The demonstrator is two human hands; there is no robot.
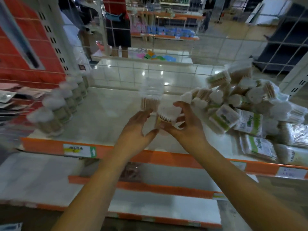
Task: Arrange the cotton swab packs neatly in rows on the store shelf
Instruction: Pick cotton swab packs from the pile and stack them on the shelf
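A cotton swab pack (166,113) with white tips on top is held over the middle of the white shelf (106,117). My right hand (186,125) grips it, fingers curled over its top and right side. My left hand (140,129) is at its left side, fingers spread and relaxed, thumb near the pack's base. A row of upright packs (61,105) runs along the shelf's left side. A loose heap of packs (246,110) lies on the right. Another upright pack (150,99) stands just behind the held one.
A wire grid back panel (166,52) closes the shelf's rear. An orange price rail (166,157) lines the front edge, with lower shelves (50,177) beneath. A person (118,25) stands in the aisle beyond. A red panel (25,47) is at the left.
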